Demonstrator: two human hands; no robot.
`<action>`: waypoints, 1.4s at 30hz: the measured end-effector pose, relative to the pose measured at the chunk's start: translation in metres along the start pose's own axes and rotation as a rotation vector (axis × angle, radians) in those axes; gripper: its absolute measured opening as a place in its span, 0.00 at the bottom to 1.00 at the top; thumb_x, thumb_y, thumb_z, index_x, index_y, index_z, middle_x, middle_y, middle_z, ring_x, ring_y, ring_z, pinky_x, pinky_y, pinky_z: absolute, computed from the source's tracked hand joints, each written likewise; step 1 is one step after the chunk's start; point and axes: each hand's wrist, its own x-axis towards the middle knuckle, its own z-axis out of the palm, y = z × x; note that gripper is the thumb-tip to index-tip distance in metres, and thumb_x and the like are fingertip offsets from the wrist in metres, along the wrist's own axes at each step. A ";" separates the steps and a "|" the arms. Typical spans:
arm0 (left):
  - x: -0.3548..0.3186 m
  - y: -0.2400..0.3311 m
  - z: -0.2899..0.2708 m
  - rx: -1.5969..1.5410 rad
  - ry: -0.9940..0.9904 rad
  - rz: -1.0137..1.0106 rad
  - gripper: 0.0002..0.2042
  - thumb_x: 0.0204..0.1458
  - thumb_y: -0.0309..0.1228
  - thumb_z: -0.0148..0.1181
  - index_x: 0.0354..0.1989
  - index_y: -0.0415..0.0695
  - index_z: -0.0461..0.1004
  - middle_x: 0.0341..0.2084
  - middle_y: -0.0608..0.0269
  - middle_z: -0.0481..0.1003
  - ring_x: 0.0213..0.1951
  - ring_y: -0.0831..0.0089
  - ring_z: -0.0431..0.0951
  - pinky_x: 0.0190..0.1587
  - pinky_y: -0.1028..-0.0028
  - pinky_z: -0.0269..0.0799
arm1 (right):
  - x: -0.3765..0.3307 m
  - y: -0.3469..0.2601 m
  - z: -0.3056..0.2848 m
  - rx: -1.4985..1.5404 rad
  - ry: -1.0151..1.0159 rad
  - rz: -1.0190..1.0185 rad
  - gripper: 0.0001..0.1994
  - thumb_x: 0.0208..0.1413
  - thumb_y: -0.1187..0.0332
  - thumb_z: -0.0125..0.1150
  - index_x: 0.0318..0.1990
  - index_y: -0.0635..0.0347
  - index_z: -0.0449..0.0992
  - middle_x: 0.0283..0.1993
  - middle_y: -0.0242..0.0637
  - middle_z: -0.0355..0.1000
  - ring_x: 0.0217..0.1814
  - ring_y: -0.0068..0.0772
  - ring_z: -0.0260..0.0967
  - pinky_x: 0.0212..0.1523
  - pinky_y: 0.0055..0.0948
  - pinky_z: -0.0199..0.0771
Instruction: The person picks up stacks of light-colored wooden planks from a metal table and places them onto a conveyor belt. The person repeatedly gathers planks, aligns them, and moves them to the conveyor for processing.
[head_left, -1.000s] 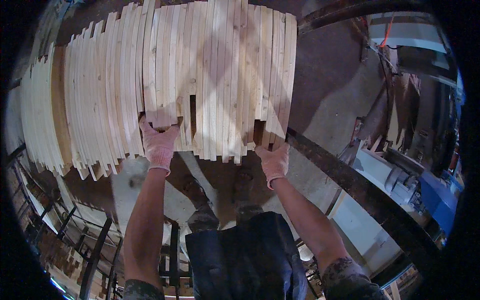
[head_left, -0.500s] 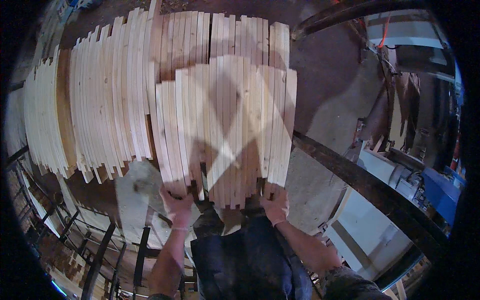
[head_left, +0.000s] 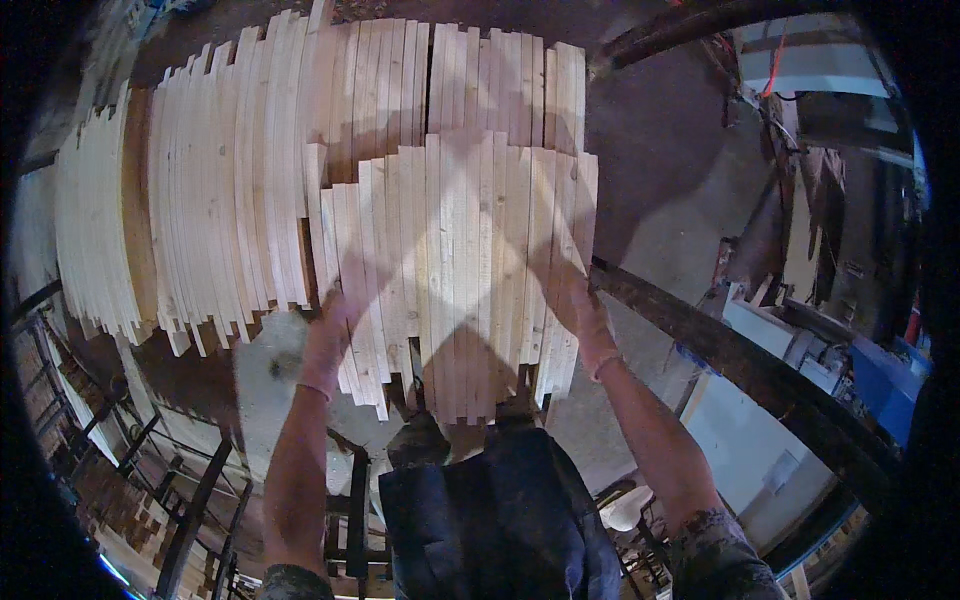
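A loose layer of pale wooden strips [head_left: 465, 260] lies in front of me, side by side and pointing away, with uneven ends. My left hand [head_left: 330, 335] is at its left edge, against the outermost strips. My right hand [head_left: 587, 315] lies along the right edge, its fingers stretched out and pointing away from me. Both hands seem to wear thin gloves, with cuffs at the wrists. The outer fingers of each hand are partly hidden. Farther off, behind this layer, more wooden strips [head_left: 375, 80] lie in the same direction.
Stacked strips [head_left: 225, 180] stand on the left, with a darker board [head_left: 137, 200] among them. A dark metal beam [head_left: 740, 365] runs diagonally on the right, beside a blue machine part [head_left: 885, 390]. Black metal bars [head_left: 195, 510] fill the lower left.
Both hands have moved away from me, from the strips' near ends to the layer's two sides. The near ends at the outer edges now sit lower in view.
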 end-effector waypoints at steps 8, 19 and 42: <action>-0.020 0.021 0.007 0.029 -0.085 0.032 0.08 0.57 0.40 0.64 0.31 0.51 0.77 0.27 0.79 0.66 0.31 0.84 0.65 0.38 0.79 0.63 | 0.037 -0.047 0.028 0.180 0.139 0.159 0.30 0.75 0.44 0.51 0.73 0.55 0.71 0.72 0.46 0.71 0.75 0.42 0.66 0.74 0.38 0.62; -0.021 0.000 -0.018 -0.081 -0.151 -0.120 0.06 0.47 0.31 0.67 0.21 0.48 0.76 0.19 0.76 0.70 0.22 0.84 0.66 0.24 0.78 0.61 | 0.026 -0.071 0.028 0.215 0.182 0.398 0.28 0.73 0.47 0.59 0.66 0.63 0.76 0.65 0.34 0.76 0.65 0.26 0.71 0.68 0.33 0.70; -0.201 0.045 -0.050 -0.175 0.041 0.086 0.33 0.47 0.21 0.70 0.66 0.38 0.72 0.45 0.60 0.82 0.42 0.71 0.84 0.44 0.69 0.81 | -0.055 -0.160 -0.001 0.559 0.267 0.231 0.24 0.66 0.46 0.69 0.47 0.63 0.84 0.42 0.29 0.80 0.42 0.22 0.74 0.41 0.35 0.77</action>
